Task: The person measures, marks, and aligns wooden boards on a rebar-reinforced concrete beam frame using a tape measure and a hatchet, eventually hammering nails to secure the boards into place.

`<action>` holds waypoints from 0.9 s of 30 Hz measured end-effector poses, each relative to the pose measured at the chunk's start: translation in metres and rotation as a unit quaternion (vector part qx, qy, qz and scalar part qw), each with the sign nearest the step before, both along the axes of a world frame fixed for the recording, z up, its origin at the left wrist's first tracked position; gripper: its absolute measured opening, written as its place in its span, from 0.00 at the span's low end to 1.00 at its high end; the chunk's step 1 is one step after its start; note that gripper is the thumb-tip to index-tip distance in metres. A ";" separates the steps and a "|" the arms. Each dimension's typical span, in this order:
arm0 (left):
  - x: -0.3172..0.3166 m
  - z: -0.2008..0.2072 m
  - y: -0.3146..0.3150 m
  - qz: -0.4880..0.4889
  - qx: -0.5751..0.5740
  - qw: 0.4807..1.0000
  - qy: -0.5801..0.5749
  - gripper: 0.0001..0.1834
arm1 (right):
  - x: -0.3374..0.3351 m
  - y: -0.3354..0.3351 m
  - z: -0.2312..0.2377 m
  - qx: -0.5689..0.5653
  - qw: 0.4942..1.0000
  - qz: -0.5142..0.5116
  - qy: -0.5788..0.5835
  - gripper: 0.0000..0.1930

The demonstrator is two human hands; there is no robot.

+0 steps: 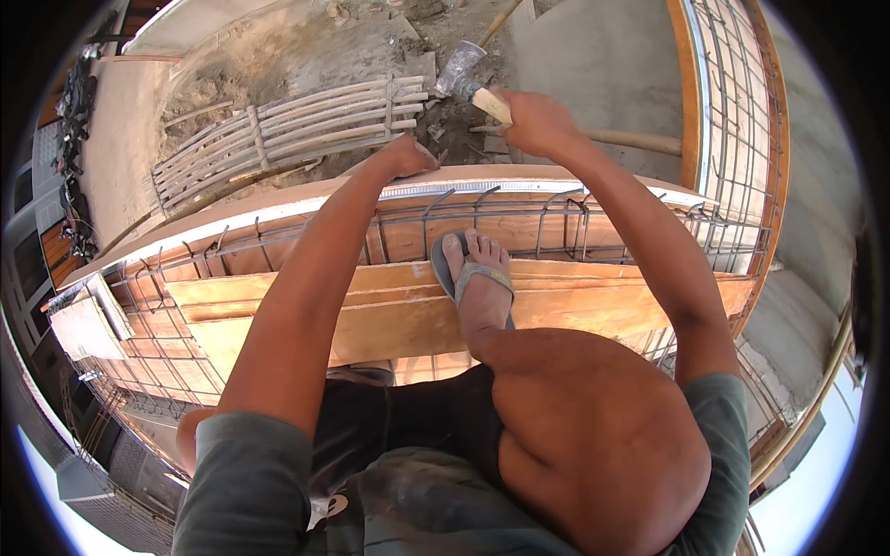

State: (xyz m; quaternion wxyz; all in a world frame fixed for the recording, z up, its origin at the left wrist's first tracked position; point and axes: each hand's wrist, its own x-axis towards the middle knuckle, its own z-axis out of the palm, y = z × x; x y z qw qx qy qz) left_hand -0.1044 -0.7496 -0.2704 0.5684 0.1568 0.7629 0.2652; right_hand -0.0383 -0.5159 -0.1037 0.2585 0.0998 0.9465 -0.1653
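My right hand (538, 122) is closed round the pale handle of a hammer (491, 106). The hammer's head, smeared by motion, hangs past the far side of an upright formwork board (306, 206). My left hand (411, 157) lies at that board's top edge, left of the hammer, with its fingers curled over the far side. What those fingers grip, if anything, is hidden. Bent steel rebar (477, 206) lines the near side of the board. My foot, in a grey flip-flop (484, 275), rests on plywood sheets (593, 304) laid across the rebar.
Beyond the board, a rack of bamboo poles (287, 127) lies lower down on dirt and rubble. Smooth grey concrete (593, 69) spreads at the far right. More rebar mesh (742, 102) stands along the right, inside wooden edging. Dark cables (76, 167) hang at the left.
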 end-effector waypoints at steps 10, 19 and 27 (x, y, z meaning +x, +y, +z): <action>0.011 0.021 0.015 -0.092 -0.076 0.984 0.136 0.27 | 0.033 0.062 0.011 -0.113 0.979 -0.131 -0.111 0.26; -0.001 0.006 0.010 -0.151 -0.081 0.978 0.122 0.24 | 0.034 0.101 0.041 -0.109 0.965 -0.186 -0.147 0.24; 0.008 0.022 0.014 -0.132 -0.090 0.975 0.157 0.23 | 0.052 0.085 0.078 -0.273 0.900 -0.298 -0.164 0.27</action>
